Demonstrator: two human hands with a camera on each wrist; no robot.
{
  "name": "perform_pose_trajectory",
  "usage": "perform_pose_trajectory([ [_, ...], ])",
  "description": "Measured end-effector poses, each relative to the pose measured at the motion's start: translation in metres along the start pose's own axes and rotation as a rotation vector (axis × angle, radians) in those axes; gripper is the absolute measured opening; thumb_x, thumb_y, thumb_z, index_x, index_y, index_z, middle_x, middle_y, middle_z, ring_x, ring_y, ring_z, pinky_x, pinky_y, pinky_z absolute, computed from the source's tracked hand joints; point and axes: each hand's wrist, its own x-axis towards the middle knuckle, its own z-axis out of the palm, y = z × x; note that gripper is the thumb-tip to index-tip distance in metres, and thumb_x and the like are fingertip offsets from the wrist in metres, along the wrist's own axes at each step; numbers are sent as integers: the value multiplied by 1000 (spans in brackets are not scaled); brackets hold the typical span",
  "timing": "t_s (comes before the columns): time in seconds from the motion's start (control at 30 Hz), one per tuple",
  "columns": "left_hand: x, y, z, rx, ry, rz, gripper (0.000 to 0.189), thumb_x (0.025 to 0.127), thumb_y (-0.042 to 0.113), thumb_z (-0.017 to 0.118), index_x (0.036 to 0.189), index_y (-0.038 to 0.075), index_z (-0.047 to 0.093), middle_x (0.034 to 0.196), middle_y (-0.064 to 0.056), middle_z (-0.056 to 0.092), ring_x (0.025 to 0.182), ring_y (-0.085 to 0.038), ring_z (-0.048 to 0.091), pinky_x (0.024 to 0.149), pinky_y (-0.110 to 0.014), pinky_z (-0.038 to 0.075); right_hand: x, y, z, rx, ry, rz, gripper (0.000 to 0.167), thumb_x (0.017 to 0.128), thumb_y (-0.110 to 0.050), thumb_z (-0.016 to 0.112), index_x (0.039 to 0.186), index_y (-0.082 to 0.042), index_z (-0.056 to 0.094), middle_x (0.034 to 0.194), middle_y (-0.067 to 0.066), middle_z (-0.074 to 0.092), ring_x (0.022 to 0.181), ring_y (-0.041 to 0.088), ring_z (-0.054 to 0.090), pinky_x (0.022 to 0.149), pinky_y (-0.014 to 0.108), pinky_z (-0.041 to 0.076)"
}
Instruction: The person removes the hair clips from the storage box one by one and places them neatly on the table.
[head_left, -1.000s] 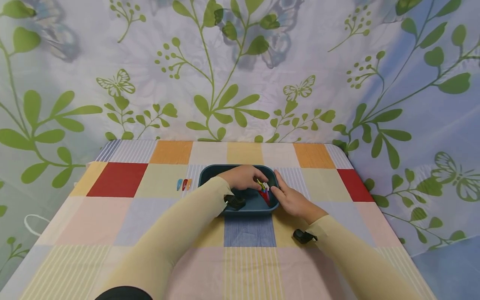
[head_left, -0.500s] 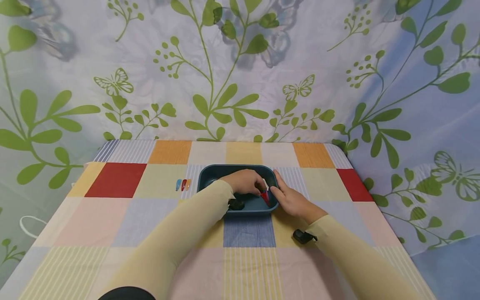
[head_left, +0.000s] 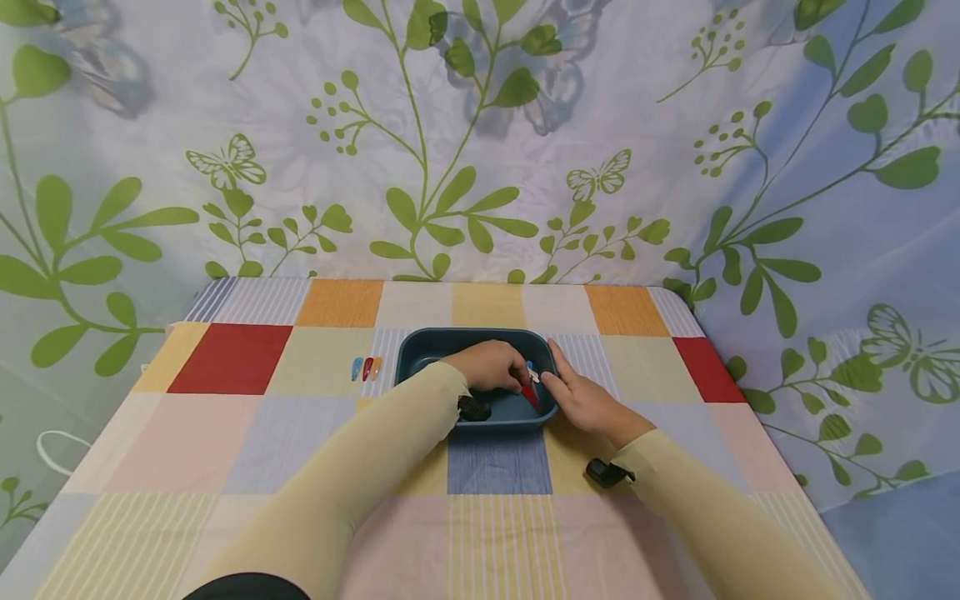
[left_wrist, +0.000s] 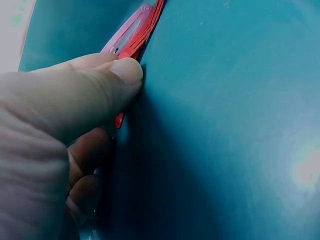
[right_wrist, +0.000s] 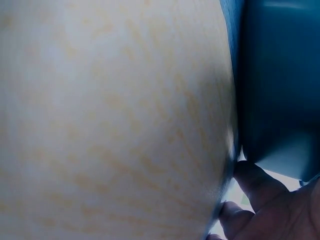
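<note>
Red hair clips [left_wrist: 142, 39], count unclear, lay inside teal tray [head_left: 498, 426], pinched by left hand [head_left: 487, 365]; right hand [head_left: 588, 404] gripped tray wall. Light, steady pinch, avoiding pink clip [left_wrist: 145, 8], seemed wise.

Patchwork-covered table [head_left: 300, 433]: dark blue tray [head_left: 498, 426], three clips [head_left: 367, 369] near left end.

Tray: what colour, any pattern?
Dark teal-blue tray, no pattern visible; best in the head view.

We extend both arms [head_left: 360, 450] forward, our left hand [head_left: 487, 364] pinching, our right hand [head_left: 588, 402] keeping its fingers [head_left: 563, 360] rather straight.
</note>
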Motion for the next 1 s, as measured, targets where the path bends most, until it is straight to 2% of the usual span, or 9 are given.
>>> perform_pose_trajectory([
  [0.27,-1,-2,-1,-37,12,-13,4,96,22,78,97,17,77,89,8,70,79,-8,58,77,-23,49,1,1,0,0,19,-2,70,115,-47,25,170,-20,-9,171,25,23,152,49,36,123,66,29],
  [0.43,-3,-2,-2,-41,16,-17,6,99,22,74,98,16,76,90,8,68,79,-9,57,77,-25,47,2,2,1,3,20,-4,70,115,-48,25,170,-22,-10,171,24,24,152,49,37,122,66,30],
  [0.63,-5,-3,-1,-94,29,-37,9,103,22,70,94,20,70,89,6,66,79,-11,56,76,-26,46,2,3,1,7,17,-1,71,114,-48,26,170,-22,-11,171,24,25,151,48,38,122,66,30],
  [1.0,-5,-6,-1,-122,61,-49,10,103,24,69,94,19,68,88,6,63,79,-11,56,77,-26,46,2,3,1,1,20,-13,71,115,-47,26,170,-20,-10,172,24,24,151,48,39,121,66,31],
])
